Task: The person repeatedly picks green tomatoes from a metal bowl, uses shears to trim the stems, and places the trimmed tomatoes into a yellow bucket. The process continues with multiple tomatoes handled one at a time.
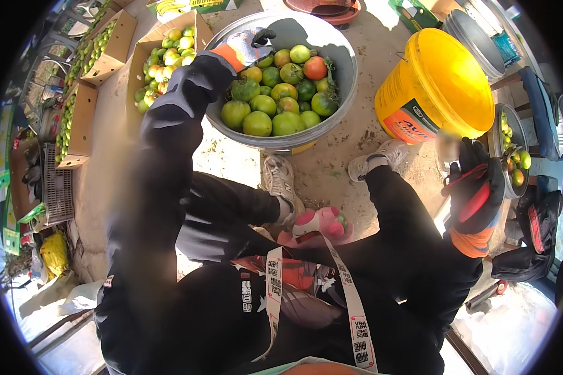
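Note:
My left hand (246, 46), in a grey work glove with an orange cuff and dark fingertips, reaches over the left rim of a large grey bucket (211, 123). Its fingers curve just above the tomatoes, and I see nothing between them. Mostly green tomatoes (287, 91) fill the bucket, with a redder tomato (315, 68) near the right side. At the right, my right hand (485, 187) is turned palm up in a black-palmed glove. It holds a red-handled hand tool (473, 206); the tool's working end is blurred.
A yellow bucket (450, 84) stands right of the grey one. Cardboard boxes of tomatoes (131, 70) line the left, near a plastic crate (58, 187). Another tomato bucket (509, 183) sits beyond my right hand. A pink plush item (326, 225) lies between my legs.

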A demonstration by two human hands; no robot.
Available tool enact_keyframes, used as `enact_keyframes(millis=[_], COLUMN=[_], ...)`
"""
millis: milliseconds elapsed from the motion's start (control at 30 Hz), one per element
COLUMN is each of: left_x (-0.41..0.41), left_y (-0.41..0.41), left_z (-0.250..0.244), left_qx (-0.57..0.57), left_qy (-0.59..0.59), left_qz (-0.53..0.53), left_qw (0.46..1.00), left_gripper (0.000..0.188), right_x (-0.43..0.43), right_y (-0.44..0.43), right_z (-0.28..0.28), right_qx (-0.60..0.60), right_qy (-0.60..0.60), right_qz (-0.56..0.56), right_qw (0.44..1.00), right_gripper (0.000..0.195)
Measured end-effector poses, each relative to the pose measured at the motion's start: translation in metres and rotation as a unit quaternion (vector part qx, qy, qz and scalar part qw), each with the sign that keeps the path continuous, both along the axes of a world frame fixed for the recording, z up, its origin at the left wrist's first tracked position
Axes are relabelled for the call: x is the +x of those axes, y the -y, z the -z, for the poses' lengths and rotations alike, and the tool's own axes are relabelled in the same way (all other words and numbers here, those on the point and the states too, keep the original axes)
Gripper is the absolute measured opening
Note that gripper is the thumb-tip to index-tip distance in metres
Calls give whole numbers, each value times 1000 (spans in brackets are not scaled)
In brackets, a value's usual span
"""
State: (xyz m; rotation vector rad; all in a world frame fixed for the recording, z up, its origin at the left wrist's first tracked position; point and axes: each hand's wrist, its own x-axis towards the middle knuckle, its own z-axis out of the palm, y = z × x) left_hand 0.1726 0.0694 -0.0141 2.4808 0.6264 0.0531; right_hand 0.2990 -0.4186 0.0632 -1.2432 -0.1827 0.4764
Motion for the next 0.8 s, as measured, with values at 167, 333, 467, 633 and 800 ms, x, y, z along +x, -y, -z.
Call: enact_keyframes(millis=[167,333,467,633,800], left_x=[51,60,66,47,24], left_y=[2,11,15,10,53], left_z=[30,51,56,44,-3], left_qx=[279,349,312,279,-295], left_qy=[-301,-352,-350,-225,264], left_qz=[102,120,47,-16,152], left_qw=[906,860,882,933,906], left_gripper=[61,55,57,67,58], right_x=[-11,-9,-10,-19,-33], right_y=[-7,-11,-16,-29,-23], right_z=[-1,11,9,5,-3], right_qx=[-138,-169,-215,-148,-177], right_qy=[53,18,56,34,91], right_qz=[8,38,8,59,-4], right_qw=[989,985,975,987,980], right_gripper=[53,47,42,39,43])
